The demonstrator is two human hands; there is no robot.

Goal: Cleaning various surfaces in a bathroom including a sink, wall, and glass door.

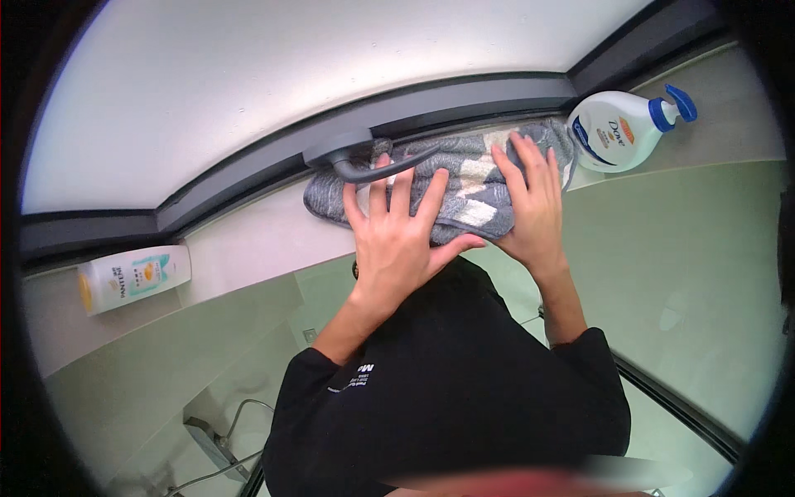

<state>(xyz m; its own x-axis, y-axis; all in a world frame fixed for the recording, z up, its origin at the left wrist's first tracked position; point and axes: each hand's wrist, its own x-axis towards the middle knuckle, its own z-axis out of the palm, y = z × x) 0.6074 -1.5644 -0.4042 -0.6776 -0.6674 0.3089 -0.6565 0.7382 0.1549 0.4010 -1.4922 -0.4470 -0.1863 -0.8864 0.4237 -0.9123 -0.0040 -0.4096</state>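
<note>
Both hands (left (pixel 396 236), right (pixel 530 207)) press flat, fingers spread, on the folded towel (pixel 464 186), lying lengthwise along the sill (pixel 248 240).

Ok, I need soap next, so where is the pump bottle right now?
In the head view the white pump bottle with the blue pump lies on the window ledge at upper right, just right of the grey folded towel under both hands.

Bathroom ledge under a frosted window, seen from above.
Bright white pane (pixel 315 74) in a dark grey frame (pixel 464 95) with a grey lever handle (pixel 352 157). Pale ledge (pixel 248 240) below, glossy light green wall tiles (pixel 687 273), soft daylight throughout.
</note>
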